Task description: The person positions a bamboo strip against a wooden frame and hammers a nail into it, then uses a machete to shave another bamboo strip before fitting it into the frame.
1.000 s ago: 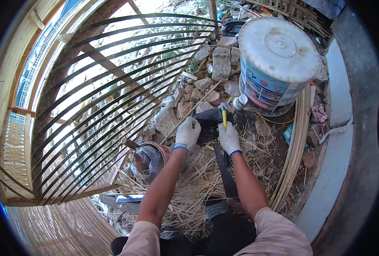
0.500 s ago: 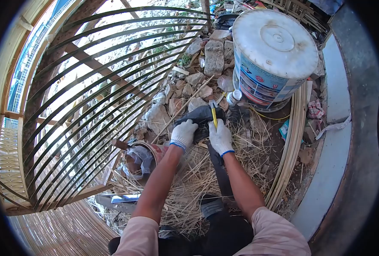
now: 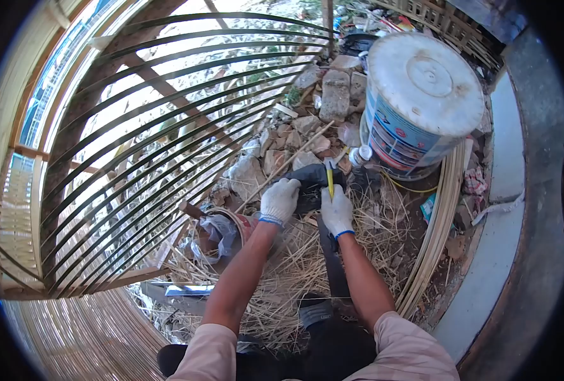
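Straw-littered ground (image 3: 383, 270), slim yellow tool (image 3: 331, 181), grey-tipped, in right hand (image 3: 337, 211)

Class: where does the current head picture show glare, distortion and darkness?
Head view: glare bleaches the ground at upper left; lens distortion seems to bow the pale panel at right; corners are black; left hand and right hand look fairly sharp.

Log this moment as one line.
left hand: at black material | right hand: gripping yellow tool | bucket: lid on
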Demonstrator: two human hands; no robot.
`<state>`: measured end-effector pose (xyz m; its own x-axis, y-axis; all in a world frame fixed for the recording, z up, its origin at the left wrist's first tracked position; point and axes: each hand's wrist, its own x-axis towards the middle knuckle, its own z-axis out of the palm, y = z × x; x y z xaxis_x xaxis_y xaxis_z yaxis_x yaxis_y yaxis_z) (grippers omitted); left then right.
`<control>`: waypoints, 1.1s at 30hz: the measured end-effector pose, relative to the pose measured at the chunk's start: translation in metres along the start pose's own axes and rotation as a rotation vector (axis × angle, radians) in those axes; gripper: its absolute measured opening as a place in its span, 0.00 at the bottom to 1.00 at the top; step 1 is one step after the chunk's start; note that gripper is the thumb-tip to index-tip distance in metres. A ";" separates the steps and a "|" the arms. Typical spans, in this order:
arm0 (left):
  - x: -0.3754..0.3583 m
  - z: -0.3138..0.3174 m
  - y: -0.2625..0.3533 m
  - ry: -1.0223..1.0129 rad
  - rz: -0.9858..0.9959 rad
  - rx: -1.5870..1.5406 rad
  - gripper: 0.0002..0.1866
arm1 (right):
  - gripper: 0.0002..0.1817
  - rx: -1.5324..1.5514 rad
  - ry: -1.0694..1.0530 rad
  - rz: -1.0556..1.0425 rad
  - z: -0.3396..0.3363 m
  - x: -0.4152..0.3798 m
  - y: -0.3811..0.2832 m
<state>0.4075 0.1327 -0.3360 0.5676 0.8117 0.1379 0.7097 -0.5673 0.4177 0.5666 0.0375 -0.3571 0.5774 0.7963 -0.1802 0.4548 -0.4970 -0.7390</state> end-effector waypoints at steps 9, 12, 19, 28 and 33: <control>-0.081 -0.151 0.048 0.207 -0.105 -0.333 0.12 | 0.25 0.675 -0.265 0.092 0.004 0.028 0.046; -0.129 -0.234 0.039 0.296 -0.193 -0.399 0.11 | 0.27 0.694 -0.297 0.109 -0.028 0.003 0.014; -0.220 -0.371 -0.011 0.984 -0.479 -0.682 0.13 | 0.26 0.506 -0.318 -0.078 -0.074 -0.060 -0.034; -0.303 -0.470 -0.073 1.621 -0.445 -0.799 0.11 | 0.20 0.353 -0.372 -0.396 -0.083 -0.102 -0.107; -0.316 -0.459 -0.109 1.609 -0.413 -0.875 0.13 | 0.17 0.365 -0.510 -0.529 -0.093 -0.166 -0.234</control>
<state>-0.0408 0.0019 -0.0130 -0.8140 0.4935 0.3064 0.0006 -0.5268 0.8500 0.4278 -0.0103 -0.0941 -0.0708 0.9966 0.0429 0.2806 0.0612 -0.9579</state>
